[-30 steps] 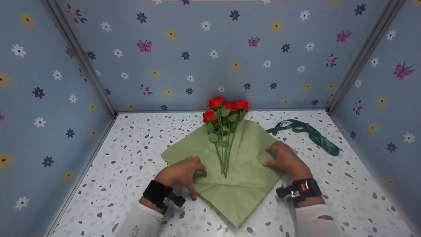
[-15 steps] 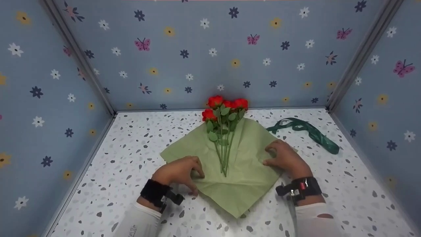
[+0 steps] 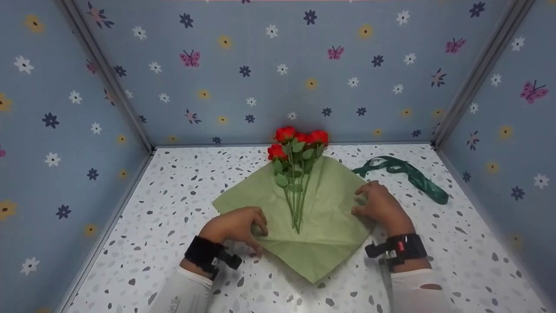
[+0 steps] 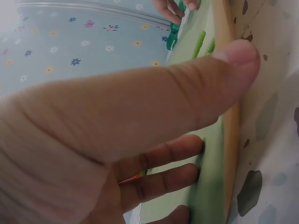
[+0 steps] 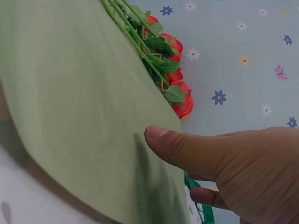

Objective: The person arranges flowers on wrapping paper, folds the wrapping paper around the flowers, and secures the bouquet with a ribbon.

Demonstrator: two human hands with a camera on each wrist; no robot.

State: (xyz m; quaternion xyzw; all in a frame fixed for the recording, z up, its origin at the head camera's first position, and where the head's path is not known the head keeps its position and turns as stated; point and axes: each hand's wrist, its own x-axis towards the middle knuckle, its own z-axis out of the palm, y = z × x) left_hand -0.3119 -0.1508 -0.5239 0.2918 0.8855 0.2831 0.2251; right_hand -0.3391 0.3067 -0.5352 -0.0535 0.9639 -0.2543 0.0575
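A sheet of green wrapping paper (image 3: 330,217) lies on the speckled table, its near corner raised along a crease. Red roses (image 3: 299,139) with leafy green stems (image 3: 297,208) rest over its middle, heads past the far edge. My left hand (image 3: 236,226) is at the paper's near left edge. In the left wrist view its thumb (image 4: 224,70) extends across the paper's brown-backed edge, fingertips at the green face. My right hand (image 3: 382,206) is loosely bent at the right corner; its thumb (image 5: 173,142) is over the paper in the right wrist view, casting a shadow there.
A dark green ribbon (image 3: 412,176) lies loosely coiled beyond the right hand. Blue floral panels (image 3: 243,95) close off the back and both sides. Speckled white tabletop (image 3: 173,182) shows around the paper.
The paper's near corner has risen and drawn away from me. My left fingers have closed in slightly at the edge. My right hand has shifted a little outward to the right.
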